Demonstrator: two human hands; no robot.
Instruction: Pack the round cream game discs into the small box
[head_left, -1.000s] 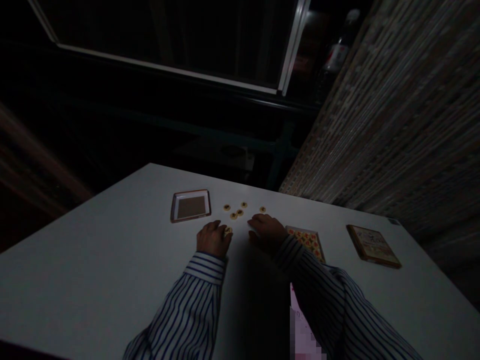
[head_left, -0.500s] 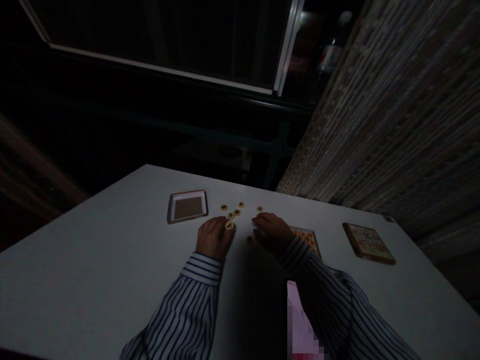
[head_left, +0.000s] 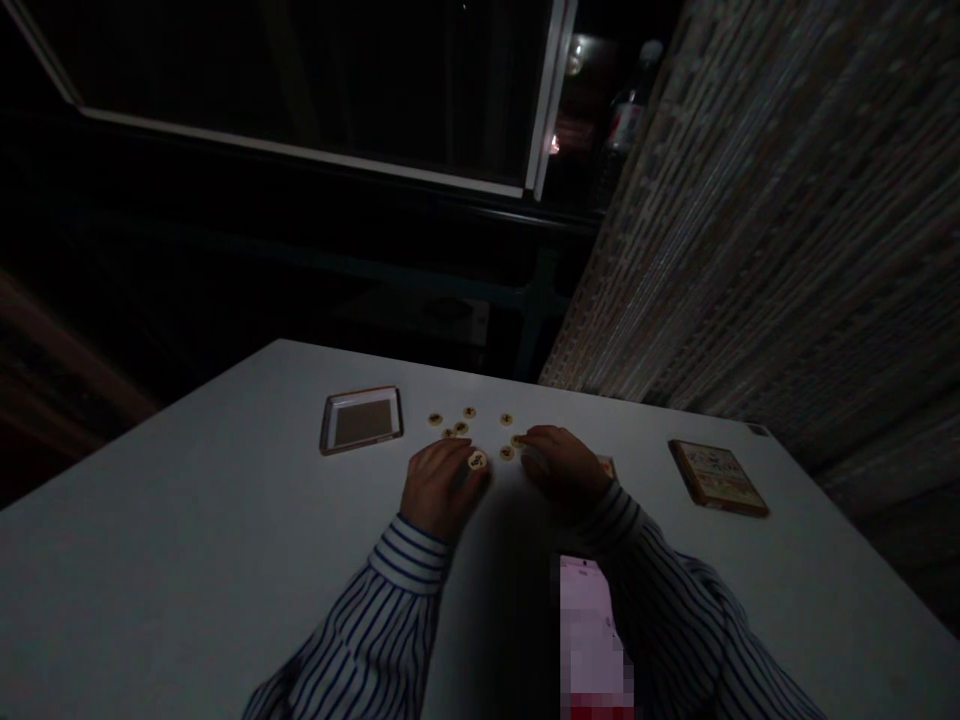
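Note:
Several small round tan tokens (head_left: pixel 468 413) with dark marks lie scattered on a white table (head_left: pixel 187 530). My left hand (head_left: pixel 439 485) rests knuckles up with fingers curled, and one token (head_left: pixel 477 461) sits at its fingertips. My right hand (head_left: pixel 562 465) lies beside it, fingers bent down onto the table, with its fingertips touching another token (head_left: pixel 508 453). Both arms wear blue-striped white sleeves. The light is dim, so the exact grip is hard to read.
A shallow square tray with a brown inside (head_left: pixel 361 420) lies left of the tokens. A brown square box lid (head_left: pixel 716 476) lies at the right. A patterned board (head_left: pixel 604 465) is mostly hidden under my right wrist. A woven blind hangs at the right.
Both hands have shifted slightly right and closer together. The left hand's token has moved with it. The patterned board is now mostly covered by my right wrist.

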